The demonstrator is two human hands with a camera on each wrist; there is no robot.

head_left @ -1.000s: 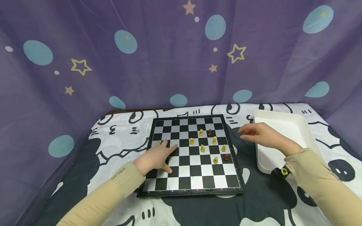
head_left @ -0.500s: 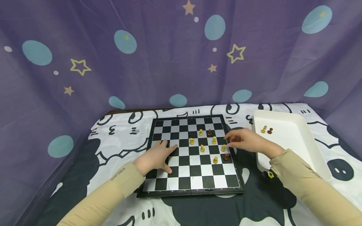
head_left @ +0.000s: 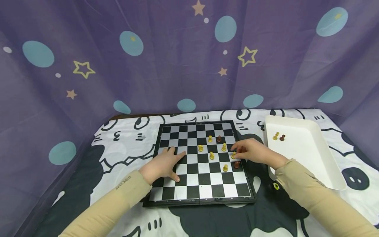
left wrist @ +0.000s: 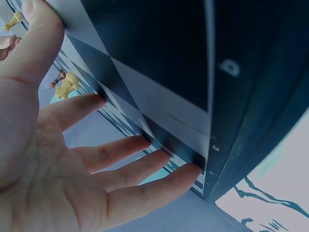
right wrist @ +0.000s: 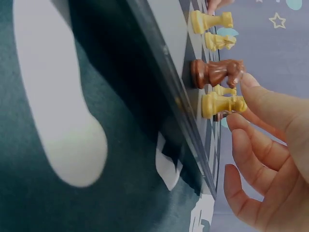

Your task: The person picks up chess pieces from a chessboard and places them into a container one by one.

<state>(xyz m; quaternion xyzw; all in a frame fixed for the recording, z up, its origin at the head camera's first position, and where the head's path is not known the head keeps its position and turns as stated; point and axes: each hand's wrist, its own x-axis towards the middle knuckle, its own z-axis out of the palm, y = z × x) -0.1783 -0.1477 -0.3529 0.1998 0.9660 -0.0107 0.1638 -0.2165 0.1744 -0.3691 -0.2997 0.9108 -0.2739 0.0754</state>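
My left hand [head_left: 163, 165] lies with spread fingers on the left side of a black-and-white chessboard [head_left: 204, 177]; in the left wrist view its fingertips [left wrist: 190, 170] touch the squares. Near the right edge, my right hand [head_left: 255, 151] has thumb and index finger on either side of the head of a yellow bishop [right wrist: 219, 105], which stands upright on its square. Beside the bishop is a brown knight [right wrist: 217, 73]. A yellow rook [head_left: 225, 168] and a yellow knight [head_left: 212, 155] stand close by. Farther back is a small brown piece [head_left: 219, 139].
To the right of the board sits a white tray [head_left: 328, 161] with a yellow piece [head_left: 276, 136] and a brown piece [head_left: 282, 137] in it. Other yellow pieces [head_left: 224, 147] stand on the board. A patterned cloth [head_left: 118, 141] covers the table before a purple curtain [head_left: 165, 79].
My right hand has moved left from beside the tray to the yellow bishop, uncovering two pieces in the tray. My left hand stays on the board.
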